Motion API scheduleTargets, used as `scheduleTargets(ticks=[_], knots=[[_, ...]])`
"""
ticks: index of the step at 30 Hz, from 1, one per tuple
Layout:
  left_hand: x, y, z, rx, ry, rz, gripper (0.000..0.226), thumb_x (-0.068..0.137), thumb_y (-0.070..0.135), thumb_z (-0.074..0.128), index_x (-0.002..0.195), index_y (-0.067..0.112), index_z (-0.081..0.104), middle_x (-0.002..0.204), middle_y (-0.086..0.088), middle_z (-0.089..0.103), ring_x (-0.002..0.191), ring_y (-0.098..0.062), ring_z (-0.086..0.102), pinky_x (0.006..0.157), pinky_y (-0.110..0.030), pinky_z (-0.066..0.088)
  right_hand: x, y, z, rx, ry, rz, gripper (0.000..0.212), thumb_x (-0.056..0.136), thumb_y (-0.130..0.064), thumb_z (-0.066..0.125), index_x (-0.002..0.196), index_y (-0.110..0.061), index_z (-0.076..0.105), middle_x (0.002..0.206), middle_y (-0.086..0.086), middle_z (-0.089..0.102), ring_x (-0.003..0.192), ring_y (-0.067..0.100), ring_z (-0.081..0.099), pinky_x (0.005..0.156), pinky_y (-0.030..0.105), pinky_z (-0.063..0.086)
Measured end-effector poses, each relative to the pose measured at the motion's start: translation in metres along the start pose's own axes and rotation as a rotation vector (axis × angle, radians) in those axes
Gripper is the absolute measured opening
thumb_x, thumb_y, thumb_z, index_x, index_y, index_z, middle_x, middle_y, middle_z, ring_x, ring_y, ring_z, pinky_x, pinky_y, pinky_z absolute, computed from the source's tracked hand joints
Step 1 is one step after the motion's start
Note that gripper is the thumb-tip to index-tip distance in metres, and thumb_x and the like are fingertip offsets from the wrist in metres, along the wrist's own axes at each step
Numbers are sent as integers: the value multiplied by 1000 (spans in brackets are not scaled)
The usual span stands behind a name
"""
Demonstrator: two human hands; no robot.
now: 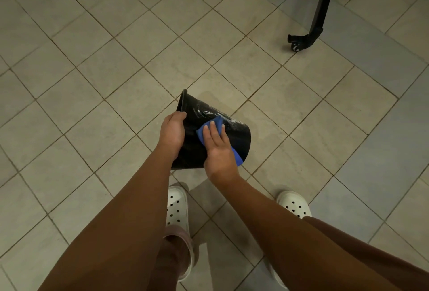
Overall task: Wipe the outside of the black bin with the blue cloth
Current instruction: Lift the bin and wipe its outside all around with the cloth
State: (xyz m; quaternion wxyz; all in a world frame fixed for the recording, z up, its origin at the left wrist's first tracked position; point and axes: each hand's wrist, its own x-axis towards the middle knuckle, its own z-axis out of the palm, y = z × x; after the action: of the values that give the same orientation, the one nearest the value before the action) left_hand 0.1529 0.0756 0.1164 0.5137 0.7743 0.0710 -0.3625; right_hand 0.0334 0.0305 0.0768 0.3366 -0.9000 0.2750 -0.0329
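Observation:
A small black bin point(236, 132) is held tilted on its side above the tiled floor, its open rim to the upper left and its base to the right. Wet streaks shine on its upper wall. My left hand point(173, 129) grips the rim, fingers curled over the edge. My right hand point(218, 149) lies flat on the bin's outer wall and presses a folded blue cloth point(214, 123) against it. One end of the cloth sticks out below my palm near the bin's base.
Beige square floor tiles point(116, 81) spread all around. A black furniture leg with a caster wheel point(296, 43) stands at the upper right. My feet in white perforated clogs point(176, 207) are just below the bin.

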Motion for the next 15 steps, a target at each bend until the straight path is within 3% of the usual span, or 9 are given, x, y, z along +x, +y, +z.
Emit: scheduleTargets(ticks=[3,8,11,15], knots=[[3,2,0,138,-24,-7,65,94,62,30,109,12,68,102,-14,71,96,-30,67,90,-46,52,-7,10,1,-58,51,-65,78,69,9,69,139,-2,38,146,17,36,135,42,29,107,46,17],[0,9,11,296,-6,84,59,104,50,24,113,9,66,107,-17,69,100,-31,65,96,-50,50,-15,6,2,-82,97,-68,72,66,7,73,132,3,45,138,21,45,128,46,38,102,53,37],[0,9,12,295,19,118,51,105,41,27,117,7,63,108,-13,68,101,-27,64,95,-46,50,-14,-2,0,-103,76,-158,69,68,5,68,133,3,44,139,21,44,130,45,34,104,48,30],[3,8,14,348,51,146,47,106,36,27,110,4,61,100,-12,66,91,-24,62,78,-35,49,-4,1,-2,-115,84,-136,69,69,6,64,135,2,43,140,20,43,130,44,36,106,48,25]])
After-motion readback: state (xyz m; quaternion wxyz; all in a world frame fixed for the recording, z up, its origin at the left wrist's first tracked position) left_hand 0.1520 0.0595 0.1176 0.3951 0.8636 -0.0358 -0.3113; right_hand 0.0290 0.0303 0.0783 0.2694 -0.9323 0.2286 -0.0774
